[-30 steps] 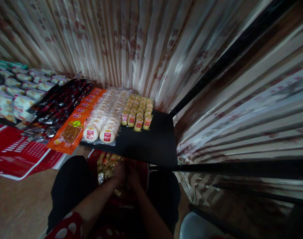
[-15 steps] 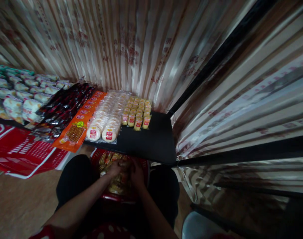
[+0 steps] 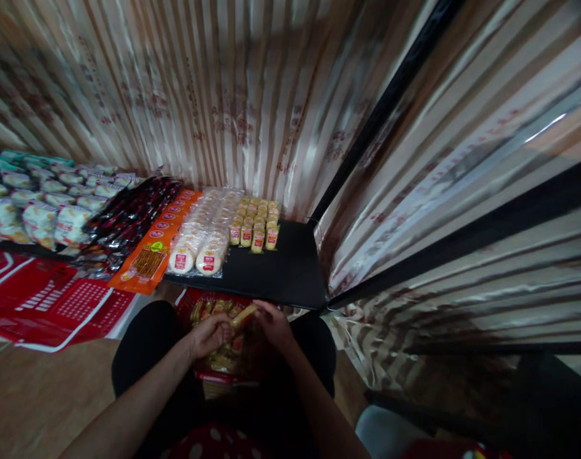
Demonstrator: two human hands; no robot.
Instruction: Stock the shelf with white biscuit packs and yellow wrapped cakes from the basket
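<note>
Over a red basket [image 3: 188, 296] between my knees, a small yellow wrapped snack [image 3: 244, 316] is stretched between my two hands. My left hand [image 3: 212, 336] is closed with curled fingers at its lower left end. At the upper right end, my right hand [image 3: 274, 326] pinches it with thumb and fingers. Below them, several more wrapped yellow snacks [image 3: 223, 362] lie in the basket, partly hidden by my hands. On the black shelf [image 3: 276, 274] ahead stand rows of similar yellow packs [image 3: 258, 239] with red labels.
Left of the yellow packs lie clear-wrapped round white crackers [image 3: 211, 260], an orange packet [image 3: 147, 261], dark shiny packets [image 3: 123, 217] and white snack bags [image 3: 71, 223]. A red printed sheet [image 3: 75, 306] hangs below the shelf. Black poles [image 3: 390, 115] and a striped curtain [image 3: 252, 95] border the shelf.
My hands have risen out of the pile of snacks and moved apart, with one yellow wrapped snack now between them. The view has shifted slightly.
</note>
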